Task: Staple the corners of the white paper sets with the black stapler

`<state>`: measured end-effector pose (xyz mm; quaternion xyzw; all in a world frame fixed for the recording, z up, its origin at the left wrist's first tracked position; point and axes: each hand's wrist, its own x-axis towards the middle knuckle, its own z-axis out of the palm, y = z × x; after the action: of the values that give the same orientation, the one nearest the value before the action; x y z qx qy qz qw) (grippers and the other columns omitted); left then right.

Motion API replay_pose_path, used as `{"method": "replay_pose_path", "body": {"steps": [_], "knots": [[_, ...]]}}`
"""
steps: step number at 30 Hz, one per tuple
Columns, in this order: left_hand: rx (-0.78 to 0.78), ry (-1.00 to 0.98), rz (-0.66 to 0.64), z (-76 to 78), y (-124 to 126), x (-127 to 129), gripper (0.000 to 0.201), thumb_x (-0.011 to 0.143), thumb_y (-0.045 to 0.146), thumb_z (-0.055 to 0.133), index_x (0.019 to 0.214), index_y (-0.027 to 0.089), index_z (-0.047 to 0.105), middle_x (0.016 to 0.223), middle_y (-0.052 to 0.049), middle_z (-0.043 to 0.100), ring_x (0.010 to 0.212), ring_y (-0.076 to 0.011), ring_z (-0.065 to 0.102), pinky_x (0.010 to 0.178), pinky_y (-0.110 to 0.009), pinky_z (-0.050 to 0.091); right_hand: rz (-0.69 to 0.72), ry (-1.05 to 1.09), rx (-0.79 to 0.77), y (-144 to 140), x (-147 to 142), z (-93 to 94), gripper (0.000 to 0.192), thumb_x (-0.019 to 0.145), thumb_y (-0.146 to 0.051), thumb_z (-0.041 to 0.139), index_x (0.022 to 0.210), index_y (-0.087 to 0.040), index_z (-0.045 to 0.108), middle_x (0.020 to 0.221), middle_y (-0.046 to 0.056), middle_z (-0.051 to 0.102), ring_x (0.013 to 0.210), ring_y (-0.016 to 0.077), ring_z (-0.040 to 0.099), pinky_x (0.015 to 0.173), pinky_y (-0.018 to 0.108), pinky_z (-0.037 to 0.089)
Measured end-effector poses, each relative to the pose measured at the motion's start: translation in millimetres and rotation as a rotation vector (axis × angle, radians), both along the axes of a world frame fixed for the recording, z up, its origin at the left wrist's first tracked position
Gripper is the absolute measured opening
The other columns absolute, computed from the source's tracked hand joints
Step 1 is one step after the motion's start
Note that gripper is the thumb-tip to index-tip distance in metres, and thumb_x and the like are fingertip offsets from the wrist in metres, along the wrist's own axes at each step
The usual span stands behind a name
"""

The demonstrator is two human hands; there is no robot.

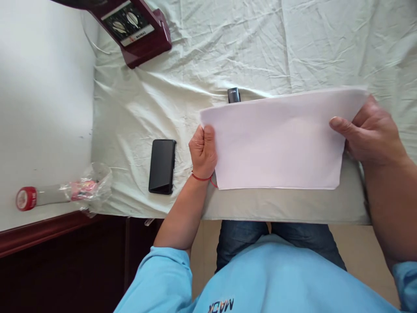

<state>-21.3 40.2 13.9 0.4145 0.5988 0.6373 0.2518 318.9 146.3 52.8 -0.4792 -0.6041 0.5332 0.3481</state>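
Head camera view, near to far: we first note a light blue shirt and dark jeans at the near edge of the table. Just beyond, we locate a stack of white paper, apparently several sheets, above the near part of the pale green tablecloth. The left hand is clamped on the paper's left edge, thumb uppermost. The right hand is clamped on the right side, thumb on the upper face and fingers behind. We cannot tell whether the paper's underside touches the cloth.

Caution: in our judgement, uneven thumb pressure could let the sheets slide out of register, and pushing the hands together could crease the stack.

At near left lies a clear tube with a red cap; we cannot identify its contents. Crumpled clear plastic wrap surrounds its pink-and-red right end.

Beside the left forearm, well apart from the paper, a black smartphone lies flat. Farther away, a small black device is partly hidden by the paper; a low sweep of the far edge could displace it. At far left, we find a dark red appliance base with a printed panel.
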Motion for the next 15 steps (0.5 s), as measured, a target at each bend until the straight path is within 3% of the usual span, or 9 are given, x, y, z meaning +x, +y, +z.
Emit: {"method": "replay_pose_path", "body": {"steps": [3, 6, 10, 12, 15], "knots": [[0.022, -0.067, 0.033, -4.5, 3, -4, 0.053, 0.101, 0.076, 0.064, 0.102, 0.025, 0.074, 0.093, -0.003, 0.073, 0.098, -0.0181, 0.073, 0.089, -0.031, 0.063, 0.033, 0.087, -0.148, -6, -5, -1.5, 0.055, 0.072, -0.052, 0.082, 0.113, -0.019, 0.066, 0.121, 0.008, 0.063, 0.103, 0.0201, 0.067, 0.089, 0.035, 0.056], [0.027, -0.113, -0.069, -11.6, 6, -10, 0.063, 0.093, 0.084, 0.068, 0.120, 0.028, 0.074, 0.112, -0.007, 0.079, 0.121, -0.0247, 0.076, 0.103, -0.038, 0.065, -0.060, 0.066, -0.080, -10, -13, -0.5, 0.038, 0.073, -0.044, 0.083, 0.091, -0.015, 0.068, 0.111, 0.005, 0.066, 0.104, 0.0202, 0.066, 0.096, 0.038, 0.055], [-0.009, -0.105, -0.243, -11.9, 3, -13, 0.082, 0.072, 0.085, 0.088, 0.129, 0.028, 0.075, 0.112, -0.008, 0.081, 0.120, -0.0295, 0.079, 0.105, -0.044, 0.067, -0.185, 0.100, 0.189, -12, -25, 17.8, 0.034, 0.075, -0.042, 0.082, 0.091, -0.016, 0.067, 0.110, 0.004, 0.065, 0.120, 0.0229, 0.061, 0.108, 0.042, 0.048], [0.012, -0.073, -0.217, -3.1, -1, -11, 0.077, 0.073, 0.080, 0.091, 0.128, 0.028, 0.076, 0.106, -0.006, 0.081, 0.114, -0.0284, 0.080, 0.103, -0.046, 0.068, -0.230, 0.063, 0.295, -14, -23, 30.2, 0.040, 0.075, -0.046, 0.081, 0.099, -0.017, 0.067, 0.114, 0.005, 0.064, 0.123, 0.0262, 0.060, 0.105, 0.045, 0.050], [0.190, 0.004, -0.181, 16.6, -10, -12, 0.060, 0.078, 0.072, 0.092, 0.122, 0.032, 0.080, 0.099, -0.002, 0.080, 0.104, -0.0250, 0.079, 0.096, -0.043, 0.069, -0.328, -0.031, 0.373, -20, -6, 43.2, 0.052, 0.072, -0.055, 0.081, 0.108, -0.020, 0.067, 0.118, 0.008, 0.062, 0.123, 0.0315, 0.061, 0.091, 0.046, 0.055]]}}
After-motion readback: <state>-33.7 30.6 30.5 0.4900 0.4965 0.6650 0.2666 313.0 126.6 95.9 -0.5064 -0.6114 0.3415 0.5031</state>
